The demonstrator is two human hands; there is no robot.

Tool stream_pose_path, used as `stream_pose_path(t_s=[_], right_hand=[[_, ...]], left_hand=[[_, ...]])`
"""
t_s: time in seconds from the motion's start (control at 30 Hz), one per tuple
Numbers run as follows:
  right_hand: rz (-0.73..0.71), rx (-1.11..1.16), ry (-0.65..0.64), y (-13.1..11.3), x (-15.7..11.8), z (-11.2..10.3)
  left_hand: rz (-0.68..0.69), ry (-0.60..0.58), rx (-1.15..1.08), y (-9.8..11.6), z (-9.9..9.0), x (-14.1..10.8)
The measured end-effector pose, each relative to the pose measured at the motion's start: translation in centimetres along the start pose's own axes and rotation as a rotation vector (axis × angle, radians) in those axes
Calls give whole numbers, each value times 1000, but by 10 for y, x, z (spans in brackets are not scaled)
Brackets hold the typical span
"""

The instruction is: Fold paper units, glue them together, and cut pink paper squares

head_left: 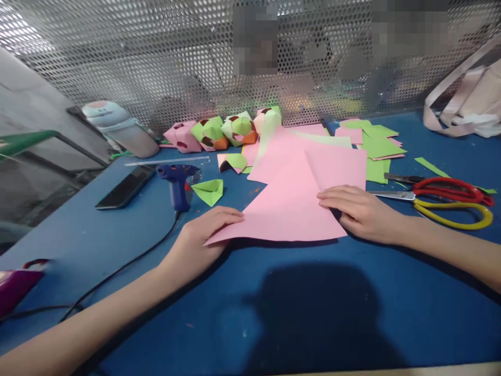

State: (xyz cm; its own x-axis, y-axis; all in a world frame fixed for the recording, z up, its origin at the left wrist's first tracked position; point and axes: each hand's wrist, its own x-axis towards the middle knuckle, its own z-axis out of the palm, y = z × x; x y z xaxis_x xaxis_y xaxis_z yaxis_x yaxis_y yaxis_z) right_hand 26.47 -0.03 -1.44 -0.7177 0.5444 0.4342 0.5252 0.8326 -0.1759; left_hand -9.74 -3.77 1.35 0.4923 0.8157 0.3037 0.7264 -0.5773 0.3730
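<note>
We see the pink sheet (289, 206) folded into a rough triangle, lying flat on the blue bench (274, 313) between both hands, near centre. Our left hand (199, 240) sits at the sheet's near-left corner, fingers curled over the left edge, thumb under the tip: a light pinch on the paper. Our right hand (358, 211) lies flat on the sheet's right side, fingers pressing down, grip released, not clenched. Just right of that hand, touching nothing of the sheet, lie scissors (450, 201), one pair with red handles and one with yellow. More pink sheets (282, 151) lie just behind the folded one, green sheets (376, 149) farther right. Far centre, a row of folded paper cubes (219, 133) against the perforated screen (156, 62). Left of the sheet: a green folded piece (209, 190), a blue glue gun (178, 180), a phone (125, 188), a bottle (117, 128) lying farther back
</note>
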Motion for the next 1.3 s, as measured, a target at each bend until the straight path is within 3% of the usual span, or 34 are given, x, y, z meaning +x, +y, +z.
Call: stream_pose_path(t_s=[0.17,0.3,0.47,0.63,0.73,0.87,0.93,1.07,1.3], right_hand=[[-67,146,40,-3,9,5],[-78,216,122,-3,16,7],[-26,205,95,-1,12,7],[30,229,84,-5,12,3],[145,307,85,-12,16,3],[567,354,75,-17,21,3],[701,332,55,-16,25,3],[734,316,61,-7,34,5],[772,296,140,1,47,10]], left_hand=[[-100,26,-81,3,-2,4],[-28,55,-51,2,-1,4],[99,102,-51,1,-1,-2],[44,3,-111,-1,2,0],[-64,-51,-206,-4,3,4],[-351,-30,-344,-6,-1,9],[-470,2,-380,-6,-2,12],[-553,70,-385,-7,-3,18],[-537,100,-426,-12,1,26]])
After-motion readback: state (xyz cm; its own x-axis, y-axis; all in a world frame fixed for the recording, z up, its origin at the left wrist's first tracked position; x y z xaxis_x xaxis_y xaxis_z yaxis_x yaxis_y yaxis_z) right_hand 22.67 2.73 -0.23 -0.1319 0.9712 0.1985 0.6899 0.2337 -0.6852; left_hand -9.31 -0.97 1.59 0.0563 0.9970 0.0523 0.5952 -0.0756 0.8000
